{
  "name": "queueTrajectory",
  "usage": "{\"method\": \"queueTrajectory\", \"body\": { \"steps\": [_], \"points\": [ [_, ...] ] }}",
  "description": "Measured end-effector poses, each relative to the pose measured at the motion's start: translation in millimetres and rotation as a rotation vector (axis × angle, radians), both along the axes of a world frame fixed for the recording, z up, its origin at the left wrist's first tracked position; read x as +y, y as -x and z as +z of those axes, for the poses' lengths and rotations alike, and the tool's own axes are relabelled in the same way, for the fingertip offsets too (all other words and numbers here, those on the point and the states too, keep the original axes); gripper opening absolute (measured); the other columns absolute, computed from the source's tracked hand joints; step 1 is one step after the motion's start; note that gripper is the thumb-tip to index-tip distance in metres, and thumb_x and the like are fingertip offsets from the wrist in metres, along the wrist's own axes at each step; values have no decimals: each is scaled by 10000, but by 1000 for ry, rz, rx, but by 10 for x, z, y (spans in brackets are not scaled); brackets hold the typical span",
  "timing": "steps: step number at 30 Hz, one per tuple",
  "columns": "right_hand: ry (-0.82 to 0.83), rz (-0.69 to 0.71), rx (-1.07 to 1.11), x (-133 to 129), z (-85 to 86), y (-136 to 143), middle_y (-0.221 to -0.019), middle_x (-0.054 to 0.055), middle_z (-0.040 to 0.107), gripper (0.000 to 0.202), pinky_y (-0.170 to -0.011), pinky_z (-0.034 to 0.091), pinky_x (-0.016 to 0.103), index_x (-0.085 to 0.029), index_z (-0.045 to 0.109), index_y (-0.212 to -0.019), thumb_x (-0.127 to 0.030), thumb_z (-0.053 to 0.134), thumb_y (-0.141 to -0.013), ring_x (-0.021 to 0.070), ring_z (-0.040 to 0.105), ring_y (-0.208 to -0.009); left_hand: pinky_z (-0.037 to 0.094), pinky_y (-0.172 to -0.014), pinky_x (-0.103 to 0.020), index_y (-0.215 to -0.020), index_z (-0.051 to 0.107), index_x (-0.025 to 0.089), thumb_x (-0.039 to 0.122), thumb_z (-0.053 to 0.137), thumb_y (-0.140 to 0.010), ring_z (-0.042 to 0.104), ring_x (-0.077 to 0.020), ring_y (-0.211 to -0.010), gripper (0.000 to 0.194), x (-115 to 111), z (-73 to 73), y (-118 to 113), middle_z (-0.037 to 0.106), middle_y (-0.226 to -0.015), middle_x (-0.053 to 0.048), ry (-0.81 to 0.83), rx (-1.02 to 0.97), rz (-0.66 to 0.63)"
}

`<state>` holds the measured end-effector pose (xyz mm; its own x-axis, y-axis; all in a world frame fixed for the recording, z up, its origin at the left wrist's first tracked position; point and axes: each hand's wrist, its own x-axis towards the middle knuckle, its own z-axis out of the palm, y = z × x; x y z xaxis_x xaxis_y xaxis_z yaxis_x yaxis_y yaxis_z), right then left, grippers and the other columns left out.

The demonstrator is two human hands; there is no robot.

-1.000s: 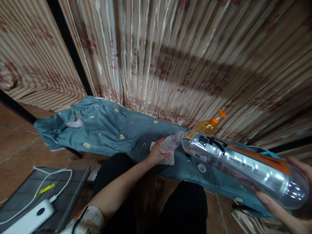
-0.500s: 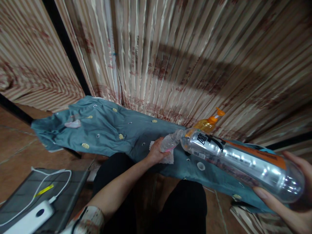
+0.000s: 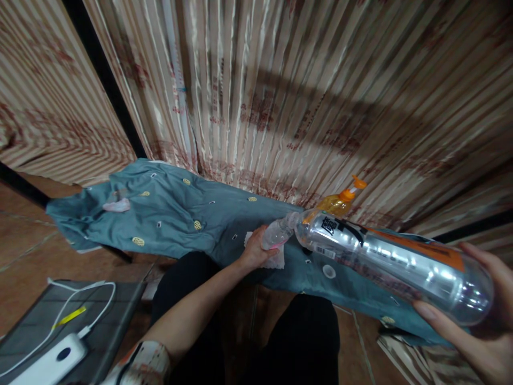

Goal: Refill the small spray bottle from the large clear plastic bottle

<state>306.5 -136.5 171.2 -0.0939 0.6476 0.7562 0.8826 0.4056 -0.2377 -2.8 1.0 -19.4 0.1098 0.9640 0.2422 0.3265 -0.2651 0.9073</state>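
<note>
My left hand (image 3: 255, 250) is wrapped round a small clear bottle (image 3: 278, 233) with a little pink at its lower side, tilted up to the right. Its neck meets the mouth of a large clear plastic bottle (image 3: 385, 262) with a silver and orange label. My right hand (image 3: 476, 321) grips the large bottle near its base, which is raised so the bottle slants down to the left. A white tissue (image 3: 276, 260) lies under my left hand. Whether liquid passes between the two necks cannot be made out.
A green patterned cloth (image 3: 160, 203) covers the narrow surface. On it are a white cap (image 3: 329, 271), an orange pump bottle (image 3: 340, 202) behind, and a crumpled pale piece (image 3: 117, 205) at left. A white power bank (image 3: 52, 361) with cable sits lower left. A striped curtain (image 3: 256, 96) hangs behind.
The whole view has shifted slightly, so things sit a little further left. Both hands keep their grips, and the bottle necks stay together.
</note>
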Motion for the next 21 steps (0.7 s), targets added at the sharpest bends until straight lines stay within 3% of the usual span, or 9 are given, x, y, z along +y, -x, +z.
{"method": "queueTrajectory", "body": {
  "steps": [6, 14, 21],
  "points": [
    [3, 7, -2, 6, 30, 19, -1360, 88, 698, 957, -1067, 525, 625, -387, 512, -1604, -589, 854, -734, 383, 697, -1097, 605, -1035, -496, -1191, 668, 221, 195, 905, -615, 742, -327, -1117, 624, 3, -17, 0, 775, -1187, -84, -30, 7, 14],
    [40, -13, -39, 22, 41, -45, -1345, 79, 694, 867, -966, 586, 609, -419, 490, -1612, -645, 758, -820, 386, 708, -1070, 607, -1033, -496, -1174, 678, 232, 196, 907, -621, 746, -335, -1118, 599, 4, -17, 10, 774, -1169, -101, -20, -6, 4],
    [43, -7, -17, 42, 72, -15, -1375, 94, 694, 938, -1018, 569, 580, -353, 524, -1599, -636, 823, -756, 376, 709, -1113, 592, -1075, -485, -1186, 687, 251, 231, 899, -624, 734, -342, -1160, 602, 2, 4, 5, 782, -1196, -82, -1, 9, 2]
  ]
}}
